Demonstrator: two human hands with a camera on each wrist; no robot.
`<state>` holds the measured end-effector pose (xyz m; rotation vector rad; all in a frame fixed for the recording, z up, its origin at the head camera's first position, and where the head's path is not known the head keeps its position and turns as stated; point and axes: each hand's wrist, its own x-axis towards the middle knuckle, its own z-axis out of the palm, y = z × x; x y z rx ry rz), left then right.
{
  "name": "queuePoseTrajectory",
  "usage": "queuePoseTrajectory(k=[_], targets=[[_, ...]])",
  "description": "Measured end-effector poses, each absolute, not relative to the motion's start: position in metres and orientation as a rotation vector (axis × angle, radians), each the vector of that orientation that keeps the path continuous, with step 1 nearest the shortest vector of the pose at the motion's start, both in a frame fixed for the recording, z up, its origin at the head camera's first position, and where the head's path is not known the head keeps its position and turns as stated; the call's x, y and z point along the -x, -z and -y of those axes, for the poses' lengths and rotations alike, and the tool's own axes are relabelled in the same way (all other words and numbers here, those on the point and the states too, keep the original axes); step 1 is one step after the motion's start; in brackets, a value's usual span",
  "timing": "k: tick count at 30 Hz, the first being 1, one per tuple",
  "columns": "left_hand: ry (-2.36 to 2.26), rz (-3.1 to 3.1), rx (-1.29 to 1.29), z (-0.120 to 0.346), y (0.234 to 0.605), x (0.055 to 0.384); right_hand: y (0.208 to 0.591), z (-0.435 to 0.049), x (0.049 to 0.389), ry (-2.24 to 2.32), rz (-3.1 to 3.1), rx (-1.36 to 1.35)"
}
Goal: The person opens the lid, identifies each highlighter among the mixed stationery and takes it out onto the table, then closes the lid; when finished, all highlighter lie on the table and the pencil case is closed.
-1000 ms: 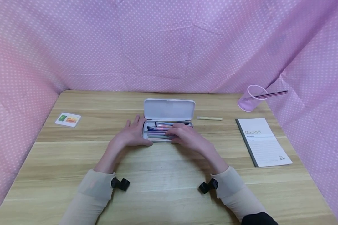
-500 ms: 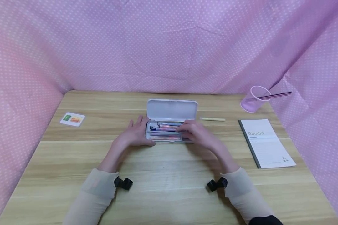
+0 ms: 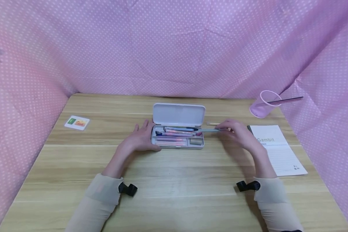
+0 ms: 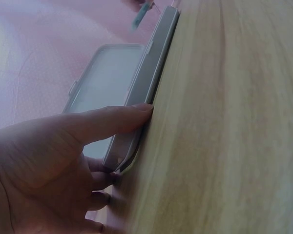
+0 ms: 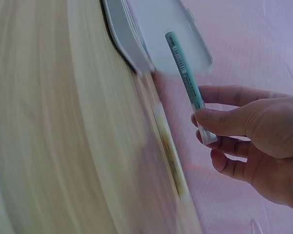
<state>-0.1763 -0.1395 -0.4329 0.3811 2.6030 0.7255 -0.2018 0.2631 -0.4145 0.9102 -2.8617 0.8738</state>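
Observation:
A white pencil case (image 3: 178, 114) stands with its lid raised in the middle of the table, with several pens (image 3: 178, 132) in its compartments and a small grey-brown block (image 3: 195, 141) at the front right. My left hand (image 3: 142, 139) rests against the case's left end, fingers spread and thumb (image 4: 122, 122) along the front side. To the right of the case, my right hand (image 3: 240, 133) pinches a green pen (image 5: 183, 66) with a clear end between thumb and fingers, above the table. Beneath it lies a yellow pen (image 5: 171, 156), partly hidden by the hand in the head view.
A white notebook (image 3: 281, 158) marked Gambit lies at the right, partly behind my right forearm. Behind it stands a pink cup (image 3: 261, 109) with thin dark sticks (image 3: 288, 100) leaning out. At the far left lies a small picture card (image 3: 77, 122). A pink dotted curtain (image 3: 174, 48) surrounds the table.
My right hand has lifted the green pen out of the case's front compartment and carried it rightward, uncovering the grey-brown block. My left hand stays at the case's left end.

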Motion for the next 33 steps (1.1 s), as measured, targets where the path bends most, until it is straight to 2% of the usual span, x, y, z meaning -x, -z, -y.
queuePoseTrajectory(k=[9, 33], targets=[[-0.717, -2.611, -0.379, 0.139, 0.434, 0.176, 0.416, -0.288, 0.208, -0.778, 2.901, -0.810], [-0.716, -2.607, -0.372, 0.140, 0.435, 0.177, 0.434, -0.293, 0.221, -0.706, 2.900, -0.781]])
